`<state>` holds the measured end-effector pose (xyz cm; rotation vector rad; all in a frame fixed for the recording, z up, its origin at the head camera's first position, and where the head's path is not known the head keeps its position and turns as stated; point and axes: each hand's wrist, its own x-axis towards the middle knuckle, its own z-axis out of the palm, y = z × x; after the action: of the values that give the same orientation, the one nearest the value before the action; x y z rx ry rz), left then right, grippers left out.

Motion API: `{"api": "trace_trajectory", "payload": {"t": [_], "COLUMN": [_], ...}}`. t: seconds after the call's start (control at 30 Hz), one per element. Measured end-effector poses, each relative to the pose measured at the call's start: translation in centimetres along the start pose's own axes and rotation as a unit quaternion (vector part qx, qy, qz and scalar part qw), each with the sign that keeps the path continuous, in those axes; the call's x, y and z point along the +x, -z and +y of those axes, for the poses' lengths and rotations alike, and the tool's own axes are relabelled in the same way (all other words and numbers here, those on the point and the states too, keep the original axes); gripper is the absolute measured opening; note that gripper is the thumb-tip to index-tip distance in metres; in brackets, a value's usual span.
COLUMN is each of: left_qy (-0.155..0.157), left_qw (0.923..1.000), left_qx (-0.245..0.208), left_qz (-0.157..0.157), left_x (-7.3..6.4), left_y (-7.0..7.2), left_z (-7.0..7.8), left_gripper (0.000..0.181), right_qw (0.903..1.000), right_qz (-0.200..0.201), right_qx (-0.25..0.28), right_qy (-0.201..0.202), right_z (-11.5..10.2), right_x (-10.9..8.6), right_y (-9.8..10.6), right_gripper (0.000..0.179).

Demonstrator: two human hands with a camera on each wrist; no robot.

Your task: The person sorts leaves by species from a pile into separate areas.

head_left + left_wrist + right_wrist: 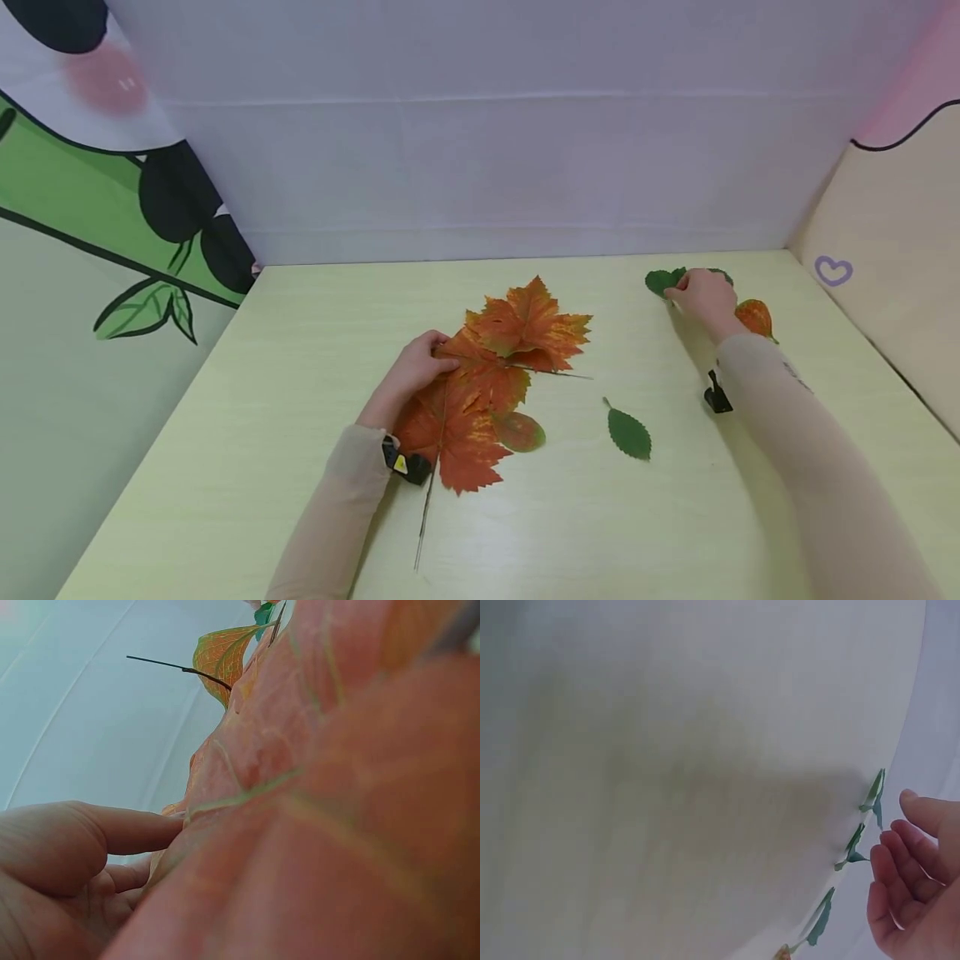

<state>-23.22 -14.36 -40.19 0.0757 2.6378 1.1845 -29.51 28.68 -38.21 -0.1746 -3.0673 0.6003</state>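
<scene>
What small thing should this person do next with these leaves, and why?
I'd probably have the right hand reach for the lone green leaf and set it with the other green leaves. The right wrist view suggests this hand holds nothing, while the left hand grips the orange leaves; the lone green leaf lies apart from both groups.

Pale table [187,500], lavender backdrop [480,167], purple heart outline [833,271]
</scene>
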Motion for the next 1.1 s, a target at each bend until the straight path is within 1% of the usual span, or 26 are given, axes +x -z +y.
{"api": "trace_trajectory", "payload": {"t": [0.1,0.23,0.33,0.47,0.67,0.83,0.97,1.1], "left_qy": [-0.002,-0.002,-0.002,0.002,0.002,-0.001,0.0,0.003], "left_qw": [1.0,1.0,1.0,1.0,1.0,1.0,1.0,1.0], "left_qx": [0.0,0.001,0.003,0.004,0.006,0.006,0.003,0.0], "left_qz": [-0.002,-0.003,-0.004,-0.002,-0.003,0.0,-0.005,-0.005], "left_x": [0.1,-0.1,-0.2,-0.3,-0.3,-0.3,-0.2,-0.1], "left_y": [0.0,0.1,0.1,0.2,0.3,0.4,0.3,0.1], "left_z": [0.0,0.1,0.1,0.2,0.2,0.2,0.1,0.1], "left_gripper": [0.038,0.037,0.037,0.038,0.04,0.04,0.04,0.04], "right_qw": [0.9996,0.9974,0.9933,0.9868,0.9786,0.9674,0.9545,0.9396], "right_qz": [-0.008,-0.031,-0.046,-0.049,-0.059,-0.077,-0.092,-0.083], "right_qx": [-0.002,-0.02,-0.036,-0.044,-0.04,-0.017,0.004,0.011], "right_qy": [0.026,0.062,0.1,0.148,0.193,0.241,0.284,0.332], "right_z": [0.2,0.1,-0.3,-1.0,-1.3,-1.2,-1.1,-1.1], "right_x": [-0.6,-1.4,-2.3,-3.9,-6.3,-7.8,-9.1,-10.4], "right_y": [0.0,-0.1,-0.2,-0.3,-0.5,-1.0,-1.3,-1.8], "right_gripper": [0.032,0.029,0.028,0.024,0.017,0.012,0.011,0.012]}}
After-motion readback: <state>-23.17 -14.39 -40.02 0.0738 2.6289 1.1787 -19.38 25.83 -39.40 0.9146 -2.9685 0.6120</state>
